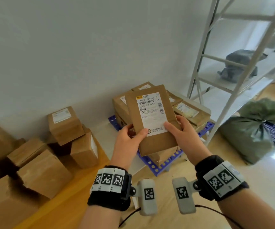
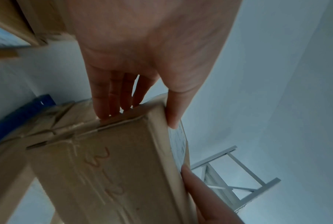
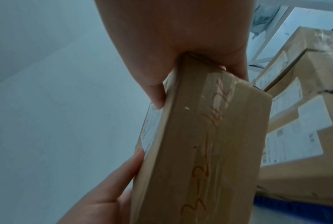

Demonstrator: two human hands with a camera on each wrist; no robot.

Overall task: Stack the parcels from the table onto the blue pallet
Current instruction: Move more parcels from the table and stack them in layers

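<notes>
I hold a flat brown parcel (image 1: 151, 119) with a white shipping label in the air above the blue pallet (image 1: 166, 164). My left hand (image 1: 130, 138) grips its lower left edge, thumb on the label face. My right hand (image 1: 181, 129) grips the lower right edge the same way. In the left wrist view the parcel (image 2: 112, 166) shows red handwriting on its underside, my fingers (image 2: 112, 97) behind it. The right wrist view shows the parcel (image 3: 209, 144) pinched under my right thumb (image 3: 154, 91). Several brown parcels (image 1: 188, 111) lie stacked on the pallet.
Several brown cardboard boxes (image 1: 42, 169) sit on the wooden table (image 1: 64, 207) at the left. A white metal shelf frame (image 1: 232, 76) stands right of the pallet, with grey bags (image 1: 240, 66) on it. A green sack (image 1: 255, 133) lies on the floor at right.
</notes>
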